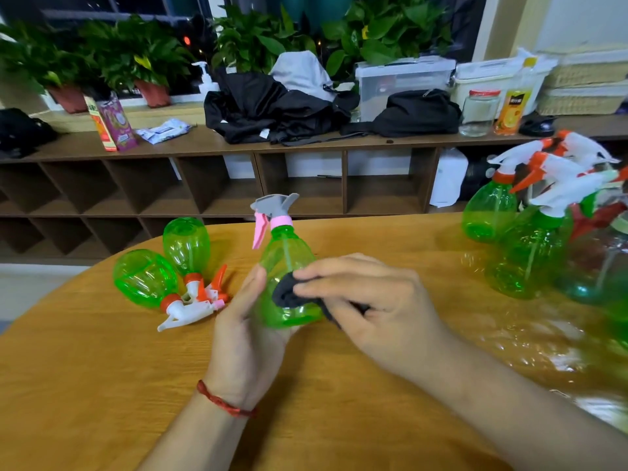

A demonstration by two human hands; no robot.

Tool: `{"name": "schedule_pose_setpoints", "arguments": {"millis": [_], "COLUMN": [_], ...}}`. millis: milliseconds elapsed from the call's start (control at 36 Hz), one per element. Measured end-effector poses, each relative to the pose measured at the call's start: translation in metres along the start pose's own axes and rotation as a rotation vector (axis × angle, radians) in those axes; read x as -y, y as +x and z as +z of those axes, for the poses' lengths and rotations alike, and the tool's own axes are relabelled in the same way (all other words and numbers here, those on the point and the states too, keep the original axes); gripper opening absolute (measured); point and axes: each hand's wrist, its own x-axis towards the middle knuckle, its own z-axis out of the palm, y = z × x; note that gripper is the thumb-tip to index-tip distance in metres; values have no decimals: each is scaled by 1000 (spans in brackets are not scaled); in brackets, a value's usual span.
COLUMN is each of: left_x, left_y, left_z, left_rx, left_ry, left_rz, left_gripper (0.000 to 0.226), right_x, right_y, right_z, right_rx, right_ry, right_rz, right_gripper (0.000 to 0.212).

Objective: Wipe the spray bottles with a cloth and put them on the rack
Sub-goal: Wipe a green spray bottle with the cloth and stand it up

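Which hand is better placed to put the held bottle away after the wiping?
Probably the left hand: it grips the bottle round its body, while the right hand is busy pinching the cloth against it and would first have to let go of that.

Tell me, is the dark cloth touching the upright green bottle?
Touching. The head view shows the right hand pressing the dark cloth against the side of the green bottle held by the left hand.
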Motion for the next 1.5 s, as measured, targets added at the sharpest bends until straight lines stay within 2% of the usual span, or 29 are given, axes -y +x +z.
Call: {"name": "schedule_pose_setpoints", "arguments": {"millis": [83,167,250,333,444,750,889,1000,1083,1167,1278,1361,1500], "left_x": [7,14,17,18,9,5,2,1,0,1,7,9,6], "left_y": [-3,-9,-12,-10,-4,6,8,5,3,0,-1,1,1], "left_z": [4,9,10,7,2,-2,2,6,8,7,8,9,3], "left_rx": [24,112,106,46,-6,-121,-158,-143,-133,-67,5,-20,-58], "left_ry": [31,46,7,-62,-163,-216,-226,-185,-173,-167,-173,-173,-162], "left_rz": [-16,-74,-114,-102,-72,-12,-14,4,10,-6,-48,-47,-29], "left_gripper": [33,46,53,46,51,53,60,53,51,49,49,51,47], "right_x": [-9,-19,-24,-23,-17,-25,-25,-19,-11,0,-1,-6,6], "right_y": [6,11,11,7,2,-2,-4,-4,-9,-9,-1,2,-7], "right_z": [-11,-21,-21,-15,-7,-10,-5,0,5,10,4,-2,12], "right_rx": [-62,-119,-144,-99,-78,95,17,-61,-29,24,-84,-141,37], "right_ry": [5,90,247,318,437,521,456,313,155,112,250,271,131], "right_rz": [125,252,326,346,384,480,439,360,217,131,183,254,234], "right_gripper": [35,39,41,37,38,48,42,38,32,31,34,36,36]}}
